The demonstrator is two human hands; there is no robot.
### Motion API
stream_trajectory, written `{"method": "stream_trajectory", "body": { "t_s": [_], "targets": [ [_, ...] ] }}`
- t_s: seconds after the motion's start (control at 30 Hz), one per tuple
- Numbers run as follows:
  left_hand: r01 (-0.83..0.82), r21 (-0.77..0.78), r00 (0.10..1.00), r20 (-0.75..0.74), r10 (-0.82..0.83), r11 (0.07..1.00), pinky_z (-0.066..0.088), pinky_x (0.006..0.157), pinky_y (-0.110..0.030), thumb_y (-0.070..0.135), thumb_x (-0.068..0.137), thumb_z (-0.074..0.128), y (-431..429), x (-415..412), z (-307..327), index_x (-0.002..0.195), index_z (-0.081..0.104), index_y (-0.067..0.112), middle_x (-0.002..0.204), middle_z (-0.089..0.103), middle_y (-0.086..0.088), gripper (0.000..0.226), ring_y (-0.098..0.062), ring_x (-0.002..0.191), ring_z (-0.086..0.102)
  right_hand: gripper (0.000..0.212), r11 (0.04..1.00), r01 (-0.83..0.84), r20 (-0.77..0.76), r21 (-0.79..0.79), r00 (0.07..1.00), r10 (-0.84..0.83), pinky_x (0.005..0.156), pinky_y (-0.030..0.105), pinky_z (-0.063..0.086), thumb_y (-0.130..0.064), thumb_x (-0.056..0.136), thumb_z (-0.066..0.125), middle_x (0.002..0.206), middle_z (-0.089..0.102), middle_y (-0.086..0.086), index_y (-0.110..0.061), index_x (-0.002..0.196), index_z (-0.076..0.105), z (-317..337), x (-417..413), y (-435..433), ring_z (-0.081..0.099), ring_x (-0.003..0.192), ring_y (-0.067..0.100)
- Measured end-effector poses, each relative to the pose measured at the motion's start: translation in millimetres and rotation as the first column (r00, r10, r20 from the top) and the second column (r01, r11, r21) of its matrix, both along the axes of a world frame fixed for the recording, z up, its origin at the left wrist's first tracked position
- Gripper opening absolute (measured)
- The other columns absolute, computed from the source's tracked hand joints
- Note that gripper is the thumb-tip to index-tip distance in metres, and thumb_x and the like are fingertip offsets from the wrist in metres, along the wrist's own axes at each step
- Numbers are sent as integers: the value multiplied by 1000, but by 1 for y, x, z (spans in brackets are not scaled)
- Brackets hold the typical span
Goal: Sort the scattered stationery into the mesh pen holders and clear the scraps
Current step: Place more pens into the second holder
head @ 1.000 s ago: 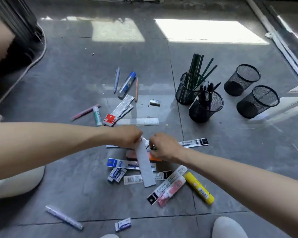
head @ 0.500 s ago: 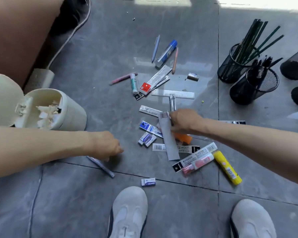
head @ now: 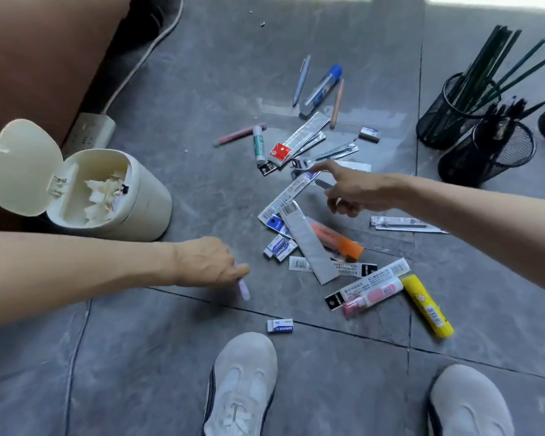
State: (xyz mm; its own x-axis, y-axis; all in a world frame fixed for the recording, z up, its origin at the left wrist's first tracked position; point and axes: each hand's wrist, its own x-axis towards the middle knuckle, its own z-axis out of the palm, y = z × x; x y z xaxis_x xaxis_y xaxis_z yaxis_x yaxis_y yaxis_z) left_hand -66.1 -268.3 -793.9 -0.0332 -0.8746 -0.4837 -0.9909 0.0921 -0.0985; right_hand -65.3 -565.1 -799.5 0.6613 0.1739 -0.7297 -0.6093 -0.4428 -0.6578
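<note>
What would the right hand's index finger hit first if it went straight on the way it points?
Most likely the clear refill pack, just past the fingertip of the right hand. The red-labelled pack lies beyond it. The finger's height above the floor is unclear.

A small white eraser [head: 280, 326] lying alone on the grey floor carries the word "ERASER" in white on a blue band. Two more erasers [head: 280, 247] side by side bear what looks like the same word, though blurred. Barcodes (their digits too small to read) stand on a grey sleeve [head: 306, 243], a white strip [head: 299, 263] and a yellow glue stick [head: 428, 306]. A white refill pack [head: 370, 278] shows printed lines of characters, illegible.
</note>
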Motion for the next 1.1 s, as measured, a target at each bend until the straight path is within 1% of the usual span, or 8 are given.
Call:
{"method": "stream_trajectory", "body": {
  "t_s": [0.27,0.33,0.47,0.57,0.63,0.8,0.97,1.1],
  "targets": [
    [-538,-201,835,-258,485,819,22,52,-26,-8,71,46,-64,17,15,137,35,19,97,41,-2,72,-20,74,39,28,847,337,-151,411,942,-301,76,34,57,6,86,37,104,70,21,-8,100,58,-2,-11,-23,68,98,28],
    [-628,-173,767,-302,566,758,24,55,-25,-9,72,42,-77,20,17,146,24,23,116,39,-2,82,-23,87,45,11,873,301,-96,385,953,-286,70,29,55,-21,95,51,101,71,17,-15,86,54,-3,-14,-25,66,95,25],
    [-832,6,445,-589,674,555,43,87,-34,-5,81,41,-103,26,20,143,32,28,129,42,-2,71,-21,114,48,59,843,351,-189,408,936,-298,75,33,53,-63,90,32,102,68,25,-11,86,59,-4,-12,-25,64,101,35],
    [-890,42,284,-728,624,455,44,91,-28,-1,82,43,-121,28,24,132,51,24,111,51,0,56,-13,100,54,29,767,439,-205,468,898,-389,85,36,50,-17,91,37,107,66,24,-5,104,61,1,-11,-18,64,101,33],
    [-921,71,192,-775,602,384,49,85,-33,-1,85,44,-130,32,22,118,60,19,98,58,-2,42,-12,83,58,33,661,541,-220,521,833,-508,62,26,55,4,86,33,94,69,18,-4,105,58,1,-10,-17,68,78,24],
    [-935,115,80,-854,514,336,53,66,-39,3,92,48,-154,32,19,98,48,19,73,60,-12,17,-19,62,56,37,641,582,-243,500,805,-542,33,14,15,-50,91,49,61,50,1,-17,105,58,2,-14,-22,24,38,4],
    [-931,183,-42,-914,404,316,53,54,-33,4,90,57,-182,24,23,112,29,16,74,59,-13,38,-20,54,57,64,559,608,-278,563,777,-566,46,18,27,-71,67,57,70,58,4,-16,99,60,-2,-14,-24,41,47,10],
    [-920,217,-63,-903,424,327,50,47,-33,16,91,60,-193,21,17,114,25,15,72,57,-21,42,-17,51,57,35,586,696,-186,415,696,-694,40,19,32,-52,78,64,55,52,-1,-17,77,57,-8,-14,-25,48,40,12]
  ]
}}
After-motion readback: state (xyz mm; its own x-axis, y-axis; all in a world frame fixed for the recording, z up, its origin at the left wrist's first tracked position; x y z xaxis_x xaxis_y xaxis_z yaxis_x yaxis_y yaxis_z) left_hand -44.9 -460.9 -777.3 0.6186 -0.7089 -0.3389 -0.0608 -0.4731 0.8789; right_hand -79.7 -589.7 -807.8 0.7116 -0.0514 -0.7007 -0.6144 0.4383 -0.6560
